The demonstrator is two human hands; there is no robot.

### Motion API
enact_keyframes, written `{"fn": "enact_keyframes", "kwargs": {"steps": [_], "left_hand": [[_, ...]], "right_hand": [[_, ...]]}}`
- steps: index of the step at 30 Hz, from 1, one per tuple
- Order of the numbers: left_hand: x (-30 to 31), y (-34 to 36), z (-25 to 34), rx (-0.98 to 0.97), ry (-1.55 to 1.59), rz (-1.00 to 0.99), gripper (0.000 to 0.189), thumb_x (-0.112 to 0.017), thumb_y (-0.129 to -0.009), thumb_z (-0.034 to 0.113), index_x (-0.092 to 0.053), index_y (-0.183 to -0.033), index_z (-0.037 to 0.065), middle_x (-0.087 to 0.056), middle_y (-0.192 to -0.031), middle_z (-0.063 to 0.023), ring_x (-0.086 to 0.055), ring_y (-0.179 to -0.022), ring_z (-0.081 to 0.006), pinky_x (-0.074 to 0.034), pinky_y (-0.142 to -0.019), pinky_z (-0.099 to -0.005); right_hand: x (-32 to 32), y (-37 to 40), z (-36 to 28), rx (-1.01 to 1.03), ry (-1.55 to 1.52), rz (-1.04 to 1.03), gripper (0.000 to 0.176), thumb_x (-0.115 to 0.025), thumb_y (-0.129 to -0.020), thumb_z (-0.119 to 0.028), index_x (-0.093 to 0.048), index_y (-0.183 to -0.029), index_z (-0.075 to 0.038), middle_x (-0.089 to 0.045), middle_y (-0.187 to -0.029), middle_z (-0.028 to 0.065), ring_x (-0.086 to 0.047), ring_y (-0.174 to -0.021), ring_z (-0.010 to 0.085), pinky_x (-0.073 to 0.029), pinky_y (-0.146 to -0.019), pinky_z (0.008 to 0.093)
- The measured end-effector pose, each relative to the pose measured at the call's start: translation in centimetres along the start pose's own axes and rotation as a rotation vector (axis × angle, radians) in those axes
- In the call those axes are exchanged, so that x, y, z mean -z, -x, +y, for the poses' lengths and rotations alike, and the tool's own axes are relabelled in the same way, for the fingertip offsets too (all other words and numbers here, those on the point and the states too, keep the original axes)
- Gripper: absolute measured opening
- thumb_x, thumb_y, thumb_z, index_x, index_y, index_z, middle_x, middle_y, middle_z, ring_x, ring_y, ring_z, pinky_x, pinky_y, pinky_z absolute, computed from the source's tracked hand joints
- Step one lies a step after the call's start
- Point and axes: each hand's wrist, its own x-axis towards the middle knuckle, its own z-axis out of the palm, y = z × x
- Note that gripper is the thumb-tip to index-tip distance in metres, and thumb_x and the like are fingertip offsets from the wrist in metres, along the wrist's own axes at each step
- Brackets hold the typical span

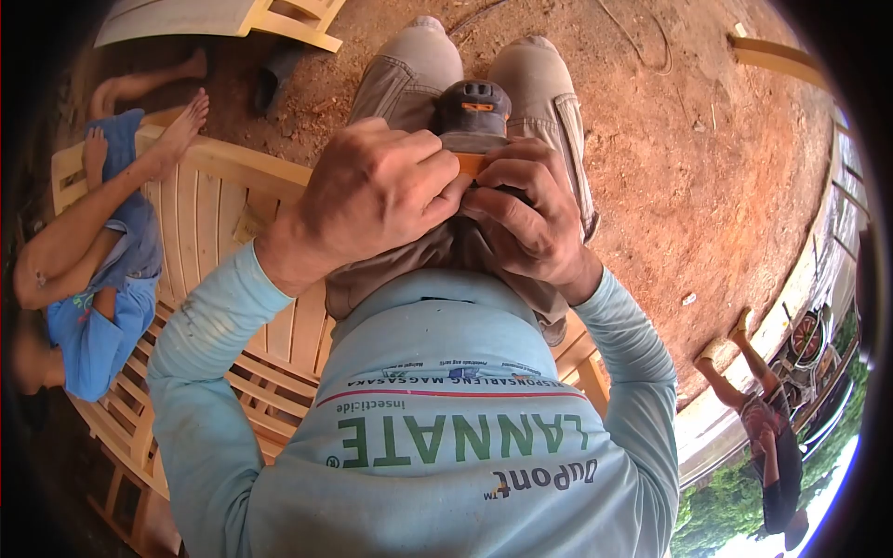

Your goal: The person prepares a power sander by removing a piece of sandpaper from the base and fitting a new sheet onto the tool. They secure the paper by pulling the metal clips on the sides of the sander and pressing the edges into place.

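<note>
A black power tool with vent slots and an orange part, which looks like a sander, sits between my thighs. My left hand is closed, its thumb and fingers pinching at the tool's orange part. Curled around the near side of the same part is my right hand, closed, with fingertips almost meeting the left thumb. The fingers hide most of this near end, so I cannot make out any small piece in them. Brown work trousers lie under and around the tool.
I sit on a slatted wooden bench. On it at left rests a person in blue, legs raised. Another person stands at far right near a wheel. A cable crosses the dirt ground. More wooden furniture stands ahead.
</note>
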Motion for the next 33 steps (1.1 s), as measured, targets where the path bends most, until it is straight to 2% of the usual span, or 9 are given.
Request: {"fn": "enact_keyframes", "kwargs": {"steps": [8, 18, 26, 29, 32, 33], "left_hand": [[-0.1, 0.1, -0.4, 0.025, 0.063, 0.032, 0.018, -0.089, -0.087, 0.008, -0.072, -0.083, 0.005, -0.063, -0.075, -0.0089, -0.063, -0.063, -0.0309, -0.047, -0.057, -0.0432], [1.4, 0.3, -0.2, 0.087, 0.182, -0.091, 0.021, -0.092, -0.086, 0.012, -0.073, -0.093, 0.005, -0.067, -0.084, -0.0096, -0.065, -0.070, -0.0342, -0.050, -0.065, -0.0446], [0.7, 1.3, -0.4, 0.131, 0.238, -0.053, 0.022, -0.092, -0.086, 0.010, -0.073, -0.095, 0.006, -0.068, -0.086, -0.0092, -0.068, -0.075, -0.0346, -0.052, -0.068, -0.0446], [1.1, 1.6, 0.6, 0.174, 0.120, -0.055, 0.022, -0.093, -0.085, 0.007, -0.075, -0.100, 0.007, -0.071, -0.094, -0.0082, -0.072, -0.082, -0.0329, -0.056, -0.073, -0.0442], [-0.2, 2.5, 1.1, 0.010, 0.090, 0.125, 0.028, -0.094, -0.083, 0.006, -0.078, -0.105, 0.009, -0.073, -0.105, -0.0070, -0.074, -0.090, -0.0310, -0.058, -0.078, -0.0439], [-0.4, 3.0, 1.3, 0.021, 0.080, 0.103, 0.033, -0.095, -0.080, 0.003, -0.079, -0.108, 0.010, -0.072, -0.111, -0.0059, -0.074, -0.094, -0.0293, -0.059, -0.079, -0.0429]], "right_hand": [[-0.2, -0.4, -0.5, -0.052, -0.010, 0.044, 0.035, -0.090, -0.075, 0.008, -0.076, -0.105, -0.002, -0.068, -0.110, 0.0121, -0.072, -0.108, 0.0358, -0.062, -0.095, 0.0501], [-0.8, -0.2, -1.0, -0.158, -0.048, 0.109, 0.032, -0.090, -0.081, 0.009, -0.071, -0.103, -0.002, -0.069, -0.109, 0.0140, -0.074, -0.108, 0.0355, -0.062, -0.096, 0.0489], [-0.5, -0.2, -0.5, -0.122, -0.081, 0.094, 0.028, -0.090, -0.083, 0.008, -0.072, -0.103, -0.001, -0.070, -0.109, 0.0144, -0.075, -0.107, 0.0351, -0.062, -0.098, 0.0494], [-0.4, -0.4, -0.4, -0.113, -0.084, 0.096, 0.026, -0.089, -0.084, 0.007, -0.073, -0.103, -0.001, -0.071, -0.108, 0.0143, -0.075, -0.106, 0.0352, -0.062, -0.097, 0.0502], [-0.3, -0.6, -0.4, -0.098, -0.068, 0.081, 0.025, -0.089, -0.085, 0.007, -0.073, -0.103, -0.001, -0.071, -0.107, 0.0139, -0.075, -0.105, 0.0351, -0.062, -0.096, 0.0507], [-0.2, -0.6, -0.4, -0.091, -0.061, 0.073, 0.025, -0.089, -0.085, 0.007, -0.073, -0.103, -0.001, -0.071, -0.106, 0.0137, -0.075, -0.105, 0.0351, -0.062, -0.096, 0.0508]]}}
